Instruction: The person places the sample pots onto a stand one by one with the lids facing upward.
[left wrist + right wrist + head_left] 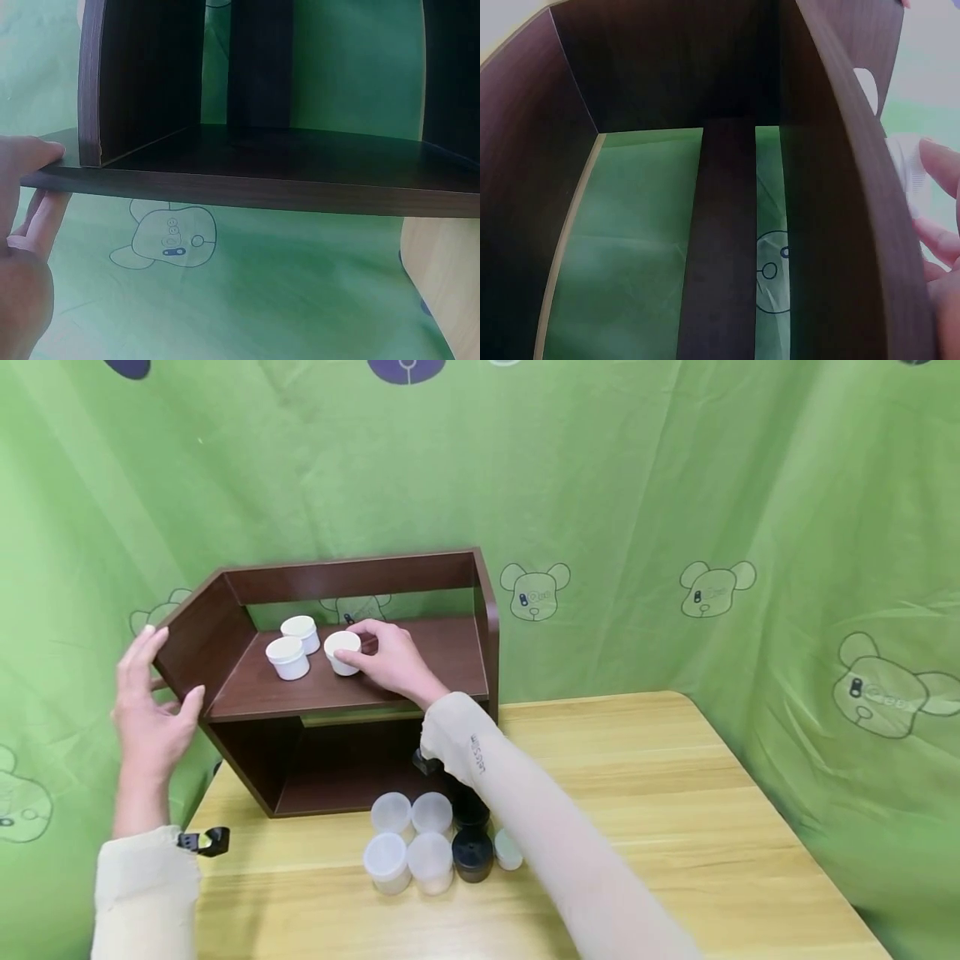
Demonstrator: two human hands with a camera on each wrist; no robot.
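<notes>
- The right sleeve (540, 818) and left sleeve (146, 893) come nearest the head camera, the right one reaching over the tabletop (637, 777) towards the dark wooden shelf unit (442, 652).
- The right hand (393, 656) grasps the held white jar (341, 642) between thumb and fingers, at the upper shelf; whether its base touches the board cannot be told.
- The left hand (153, 710) pinches the edge of the left side panel (202, 639), thumb on one face and fingers on the other, apparently steadying the unit.
- Done, as far as shown: the front white jar (288, 658) and the rear white jar (302, 633) stand upright and released on the upper shelf.
- Left, probably: letting go of the jar in the grasp.
- Four translucent-lidded tubs (387, 862), two black jars (472, 856) and a pale-lidded jar (508, 850) stand grouped before the unit, seemingly unshelved so far; the sleeve may hide more.
</notes>
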